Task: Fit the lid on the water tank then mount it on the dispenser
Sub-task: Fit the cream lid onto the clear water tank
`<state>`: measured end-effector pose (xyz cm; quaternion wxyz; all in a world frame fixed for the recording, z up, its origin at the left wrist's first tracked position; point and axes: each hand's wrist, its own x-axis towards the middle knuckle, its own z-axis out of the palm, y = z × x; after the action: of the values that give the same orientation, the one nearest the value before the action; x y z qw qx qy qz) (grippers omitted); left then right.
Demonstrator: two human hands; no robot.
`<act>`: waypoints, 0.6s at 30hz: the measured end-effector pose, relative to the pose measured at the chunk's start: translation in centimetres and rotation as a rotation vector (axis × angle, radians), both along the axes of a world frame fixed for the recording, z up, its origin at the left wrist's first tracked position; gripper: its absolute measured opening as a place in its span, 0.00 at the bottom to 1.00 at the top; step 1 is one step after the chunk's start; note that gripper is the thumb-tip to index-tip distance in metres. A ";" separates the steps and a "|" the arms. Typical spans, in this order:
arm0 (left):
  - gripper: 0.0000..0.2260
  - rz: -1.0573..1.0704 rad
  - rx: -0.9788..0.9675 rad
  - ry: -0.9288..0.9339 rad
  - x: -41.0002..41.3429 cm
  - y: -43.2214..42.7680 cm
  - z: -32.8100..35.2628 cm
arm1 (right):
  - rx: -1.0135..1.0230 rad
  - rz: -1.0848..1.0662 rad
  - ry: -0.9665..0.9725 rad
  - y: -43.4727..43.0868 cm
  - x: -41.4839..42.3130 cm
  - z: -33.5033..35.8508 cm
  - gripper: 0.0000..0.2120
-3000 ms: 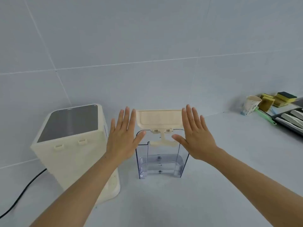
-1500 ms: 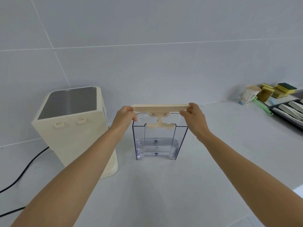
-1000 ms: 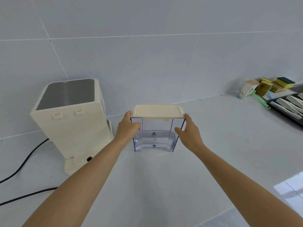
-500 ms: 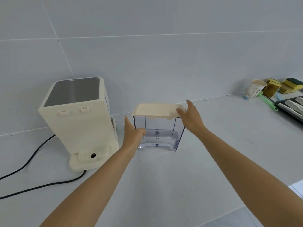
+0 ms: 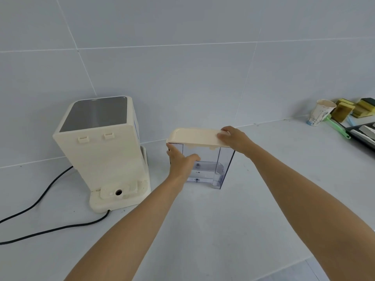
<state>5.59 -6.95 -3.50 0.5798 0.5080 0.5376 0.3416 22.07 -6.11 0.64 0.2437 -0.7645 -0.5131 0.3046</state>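
Head view. Lid (image 5: 194,137): seated on tank (image 5: 211,167), apparently fitted. Tank: upright on counter (image 5: 223,230), just right of dispenser (image 5: 101,151), not yet mounted. Left hand (image 5: 179,161): fingers wrapped on tank's left wall. Right hand (image 5: 235,139): fingers pressed on lid's right end. Remaining: mounting onto dispenser base.

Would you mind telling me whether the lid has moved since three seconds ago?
Yes. The lid has come down from upright behind the water tank to flat on its rim.
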 end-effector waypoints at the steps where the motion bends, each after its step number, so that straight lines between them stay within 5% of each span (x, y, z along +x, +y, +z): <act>1: 0.44 0.008 0.001 -0.009 0.0 0.3 0.0 | -0.009 -0.005 0.010 -0.1 0.1 0.0 0.20; 6: 0.40 0.011 0.036 -0.013 0.0 2.1 0.2 | 0.015 -0.045 0.102 -1.1 0.1 -0.6 0.12; 18: 0.26 -0.135 -0.004 -0.057 0.8 5.2 0.8 | 0.063 -0.101 0.178 -5.0 -3.4 -2.3 0.25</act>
<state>6.39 -1.77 -2.70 0.6176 0.5320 0.4863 0.3148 18.62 -11.09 -1.64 0.3272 -0.7513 -0.4597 0.3424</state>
